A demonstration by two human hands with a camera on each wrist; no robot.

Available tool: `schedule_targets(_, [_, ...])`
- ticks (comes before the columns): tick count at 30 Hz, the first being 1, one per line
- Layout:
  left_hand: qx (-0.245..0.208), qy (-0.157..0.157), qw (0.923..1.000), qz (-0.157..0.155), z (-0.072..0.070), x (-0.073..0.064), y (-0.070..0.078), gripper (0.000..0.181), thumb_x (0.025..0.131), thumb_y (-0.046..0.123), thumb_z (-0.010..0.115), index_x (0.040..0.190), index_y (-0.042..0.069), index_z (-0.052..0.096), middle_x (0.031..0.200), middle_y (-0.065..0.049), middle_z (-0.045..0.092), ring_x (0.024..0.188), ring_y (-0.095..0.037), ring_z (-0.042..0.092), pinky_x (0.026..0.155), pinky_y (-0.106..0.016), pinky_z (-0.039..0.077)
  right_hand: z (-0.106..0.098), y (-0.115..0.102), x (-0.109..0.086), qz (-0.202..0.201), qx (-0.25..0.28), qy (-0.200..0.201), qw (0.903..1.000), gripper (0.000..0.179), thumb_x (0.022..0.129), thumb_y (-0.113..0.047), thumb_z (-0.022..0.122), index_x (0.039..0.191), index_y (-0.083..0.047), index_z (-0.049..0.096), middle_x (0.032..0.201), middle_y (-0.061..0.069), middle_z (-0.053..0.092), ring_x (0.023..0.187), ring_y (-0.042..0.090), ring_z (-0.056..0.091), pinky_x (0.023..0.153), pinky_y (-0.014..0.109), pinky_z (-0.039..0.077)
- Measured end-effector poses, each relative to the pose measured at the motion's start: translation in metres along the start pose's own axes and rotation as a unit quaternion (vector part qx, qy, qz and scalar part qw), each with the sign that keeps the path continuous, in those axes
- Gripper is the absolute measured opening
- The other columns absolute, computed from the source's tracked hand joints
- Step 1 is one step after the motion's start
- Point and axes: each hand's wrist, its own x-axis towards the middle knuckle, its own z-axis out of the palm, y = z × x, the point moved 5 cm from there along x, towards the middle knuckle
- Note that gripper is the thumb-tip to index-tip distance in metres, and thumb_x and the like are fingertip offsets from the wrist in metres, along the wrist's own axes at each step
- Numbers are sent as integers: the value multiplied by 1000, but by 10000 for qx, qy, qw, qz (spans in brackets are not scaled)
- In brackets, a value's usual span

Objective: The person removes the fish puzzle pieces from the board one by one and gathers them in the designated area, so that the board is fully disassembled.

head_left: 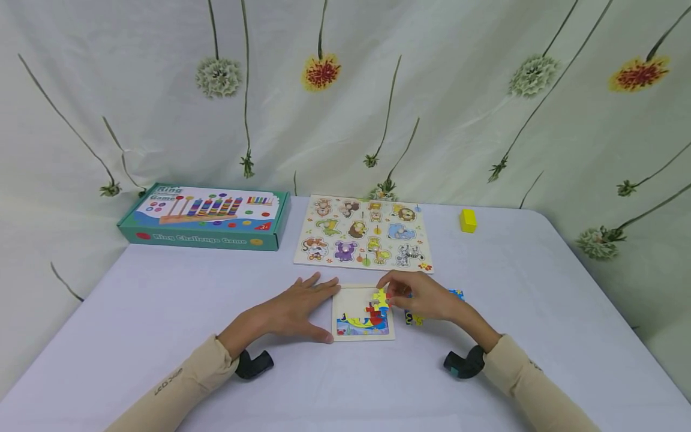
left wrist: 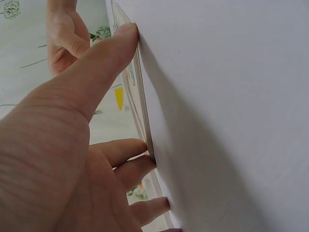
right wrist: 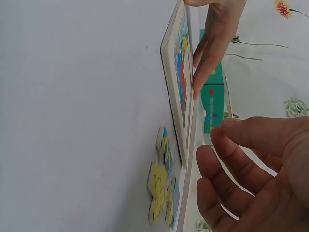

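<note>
In the head view we see a left hand (head_left: 299,309) with its fingers spread and fairly straight, fingertips and thumb touching the left edge of a small wooden puzzle tray (head_left: 351,301), gripping nothing. The tray lies flat on the white tablecloth (head_left: 345,390), in front of the person; we find fitted pieces (head_left: 363,327) along its bottom and up its right side. The right hand (head_left: 423,295), fingers bent, pinches a yellow puzzle piece (head_left: 381,299) between thumb and index finger over the tray's upper right part. Loose pieces (head_left: 414,320) lie right of the tray, partly hidden under that hand. Farther back we see a green game box (head_left: 205,216), an animal board (head_left: 388,219) and, well to its right, a yellow block (head_left: 468,220). From the left wrist we see the thumb and fingers set well apart along the tray's side edge, with the right hand beyond; its hold cannot be told here. From the right wrist we see the thumb tip and index fingertip meeting, the other fingers curled, and the loose pieces, yellow and blue, on the cloth just beside the tray, with the left hand at its far side.
</note>
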Motion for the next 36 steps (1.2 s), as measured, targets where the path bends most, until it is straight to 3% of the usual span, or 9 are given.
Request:
schedule_targets(23, [41, -8, 10000, 84, 0, -1, 0, 96, 73, 52, 77, 151, 18, 33, 159, 4, 22, 148, -30, 3, 118, -53, 5, -25, 25, -61, 491, -158, 227, 9984, 27, 87, -7, 68, 113, -11, 62, 87, -4, 60, 81, 13, 55, 72, 22, 50])
schedule_targets(36, [31, -18, 10000, 63, 0, -1, 1, 96, 73, 52, 77, 150, 18, 33, 159, 4, 22, 148, -29, 3, 118, -53, 4, -36, 39, -80, 632, -280, 358, 9970, 29, 85, 2, 66, 112, -8, 62, 87, -1, 60, 80, 12, 53, 70, 20, 50])
